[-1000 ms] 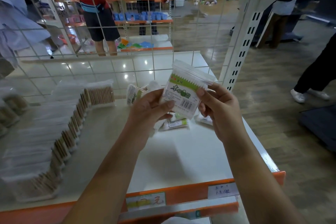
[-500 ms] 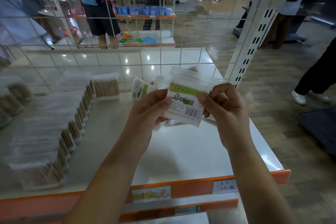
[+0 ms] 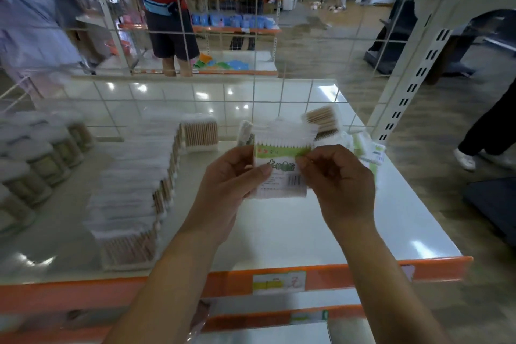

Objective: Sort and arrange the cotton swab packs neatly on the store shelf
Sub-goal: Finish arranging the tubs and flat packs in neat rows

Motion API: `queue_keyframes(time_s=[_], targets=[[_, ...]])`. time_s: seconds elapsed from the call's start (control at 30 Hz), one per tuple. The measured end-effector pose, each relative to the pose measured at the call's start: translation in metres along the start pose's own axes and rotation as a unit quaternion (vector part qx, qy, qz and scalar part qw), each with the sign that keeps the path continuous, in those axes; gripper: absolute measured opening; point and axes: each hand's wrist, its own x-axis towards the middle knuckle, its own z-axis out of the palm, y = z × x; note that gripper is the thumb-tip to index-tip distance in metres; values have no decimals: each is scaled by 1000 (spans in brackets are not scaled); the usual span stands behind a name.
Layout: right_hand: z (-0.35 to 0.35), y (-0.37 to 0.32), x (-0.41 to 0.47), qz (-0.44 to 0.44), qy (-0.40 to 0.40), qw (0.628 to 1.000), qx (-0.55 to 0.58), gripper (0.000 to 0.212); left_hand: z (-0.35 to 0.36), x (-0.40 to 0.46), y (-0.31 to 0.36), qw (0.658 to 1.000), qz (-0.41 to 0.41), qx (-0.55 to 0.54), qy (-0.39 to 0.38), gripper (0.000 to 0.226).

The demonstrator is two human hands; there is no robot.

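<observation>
Both hands, left hand (image 3: 229, 176) and right hand (image 3: 339, 176), are now squaring the cotton swab pack (image 3: 280, 159) upright, pinching its sides, readying it for the shelf (image 3: 307, 232) row.

Cotton swab pack (image 3: 282, 159): clear, green-and-white label with barcode, held upright at frame centre above the shelf (image 3: 279, 232). Row of stacked packs (image 3: 134, 190): mid-left, running front to back. Loose packs (image 3: 363, 148): right of centre, unsorted.
</observation>
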Motion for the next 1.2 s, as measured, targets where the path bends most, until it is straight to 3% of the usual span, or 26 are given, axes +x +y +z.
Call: queue_keyframes(time_s=[0.1,0.2,0.33,0.43,0.53,0.7,0.8,1.03,1.2], targets=[[17,-12,-6,24,-28,999,-17,28,-15,-8,7,999,23,34,35,31],[39,-25,-15,38,-57,998,-15,7,-33,-15,13,986,44,142,70,33],[60,-36,-19,84,-108,990,-15,44,-48,-24,18,965,62,248,54,26],[69,-38,-18,85,-127,988,-18,44,-58,-30,18,952,81,295,-14,18],[76,-29,-16,99,-144,984,32,39,-74,-29,20,939,74,335,-15,18],[91,-7,1,118,-165,975,94,40,-109,-12,38,890,86,448,13,16],[111,6,12,120,-124,983,56,28,-127,0,46,877,98,467,56,16],[162,34,42,110,-73,990,-57,29,-153,17,45,789,129,596,80,20],[188,41,67,93,-107,986,-90,31,-159,14,35,733,135,665,51,23]])
